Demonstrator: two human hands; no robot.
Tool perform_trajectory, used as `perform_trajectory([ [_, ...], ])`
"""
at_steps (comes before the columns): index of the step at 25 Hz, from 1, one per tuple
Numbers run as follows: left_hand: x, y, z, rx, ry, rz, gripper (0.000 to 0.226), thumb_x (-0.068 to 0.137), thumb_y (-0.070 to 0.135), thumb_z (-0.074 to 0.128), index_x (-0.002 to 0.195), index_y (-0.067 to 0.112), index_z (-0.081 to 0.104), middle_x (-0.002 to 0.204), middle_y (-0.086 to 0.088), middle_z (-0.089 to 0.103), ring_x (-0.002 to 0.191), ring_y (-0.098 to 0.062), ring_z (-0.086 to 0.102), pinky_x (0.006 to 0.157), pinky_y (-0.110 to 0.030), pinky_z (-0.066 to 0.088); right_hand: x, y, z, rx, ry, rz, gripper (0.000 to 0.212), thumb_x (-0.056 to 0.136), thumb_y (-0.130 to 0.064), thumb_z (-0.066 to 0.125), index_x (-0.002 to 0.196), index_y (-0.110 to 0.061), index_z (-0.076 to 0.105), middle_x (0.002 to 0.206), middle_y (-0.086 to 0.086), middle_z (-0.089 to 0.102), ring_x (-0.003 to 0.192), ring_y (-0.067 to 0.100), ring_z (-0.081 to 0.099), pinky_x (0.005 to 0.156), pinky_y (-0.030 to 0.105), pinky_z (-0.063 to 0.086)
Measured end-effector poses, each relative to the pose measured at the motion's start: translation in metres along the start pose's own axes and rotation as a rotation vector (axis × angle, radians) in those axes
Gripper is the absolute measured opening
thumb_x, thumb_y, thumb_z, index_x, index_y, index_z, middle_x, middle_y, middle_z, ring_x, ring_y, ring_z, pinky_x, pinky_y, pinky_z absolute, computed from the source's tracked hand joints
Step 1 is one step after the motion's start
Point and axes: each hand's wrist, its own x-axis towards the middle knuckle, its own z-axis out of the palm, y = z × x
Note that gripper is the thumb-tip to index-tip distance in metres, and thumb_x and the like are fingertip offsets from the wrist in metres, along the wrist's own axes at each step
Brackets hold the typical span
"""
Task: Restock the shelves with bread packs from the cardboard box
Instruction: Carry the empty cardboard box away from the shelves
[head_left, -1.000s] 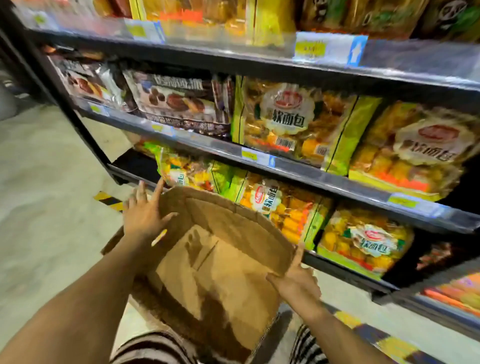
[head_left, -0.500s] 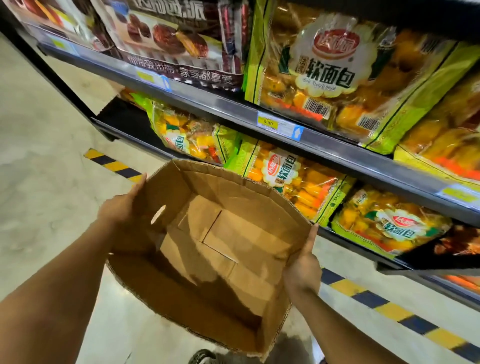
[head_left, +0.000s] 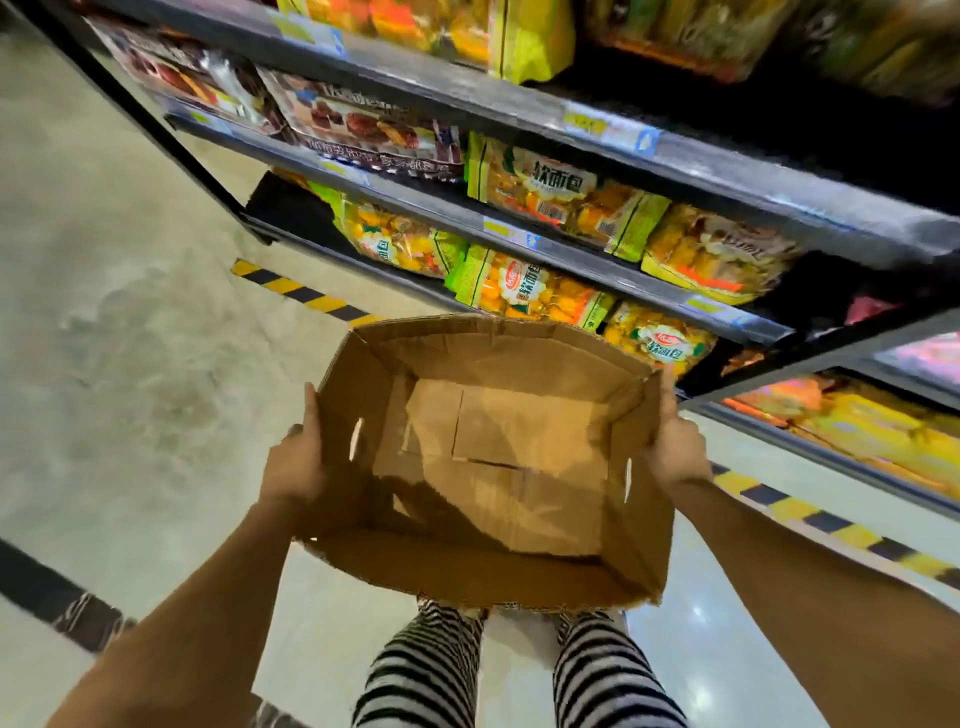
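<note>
An empty brown cardboard box (head_left: 498, 358) hangs in front of me above my striped trouser legs, its open top facing me. My left hand (head_left: 293, 460) holds its left wall from outside, thumb up along the edge. On the opposite wall my right hand (head_left: 675, 447) holds on the same way. The fingers of both hands are hidden behind the cardboard. Yellow and green bread packs (head_left: 524, 291) lie in rows on the dark shelves (head_left: 613, 262) just beyond the box, with more bread packs (head_left: 561, 195) one level up.
Brown cake packs (head_left: 363, 130) fill the shelf at upper left. Yellow-and-black hazard tape (head_left: 306, 296) runs along the floor at the shelf foot. Grey concrete floor (head_left: 119, 312) spreads to the left. A low case with orange packs (head_left: 852, 421) stands at right.
The box has swung from tilted at my left to level and centred in front of me. My left hand went from flat on the far flap to holding the left wall.
</note>
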Motion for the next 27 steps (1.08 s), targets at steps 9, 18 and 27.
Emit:
perform_trajectory([
  [9,-0.179,0.042,-0.108,0.165,-0.019,0.249,0.089,0.096,0.013,0.042,0.143,0.035,-0.031,0.127,-0.028,0.050,0.107,-0.046,0.058,0.092,-0.049,0.045,-0.209,0.050,-0.163,0.216,0.074,0.100,0.099,0.086,0.002,0.051,0.145,-0.037,-0.018,0.064,0.017,0.054,0.064,0.037,0.058,0.057,0.037,0.039],
  [18,-0.206,0.150,-0.093,0.357,-0.065,0.760,0.098,0.086,0.004,0.052,0.151,0.034,-0.014,0.112,-0.028,0.060,0.090,-0.044,0.062,0.067,-0.041,0.044,-0.389,0.144,-0.113,0.551,0.361,0.715,0.059,0.098,-0.010,0.037,0.150,-0.035,0.024,0.067,0.002,0.036,0.076,0.029,0.049,0.079,0.042,0.045],
  [27,-0.364,0.328,0.044,0.593,-0.205,1.368,0.082,0.091,0.000,0.054,0.154,0.011,0.002,0.128,-0.038,0.052,0.103,-0.051,0.058,0.082,-0.048,0.045,-0.627,0.253,-0.057,0.713,0.556,1.210,0.082,0.097,-0.014,0.045,0.145,-0.053,-0.008,0.087,0.009,0.056,0.073,0.025,0.059,0.068,0.037,0.049],
])
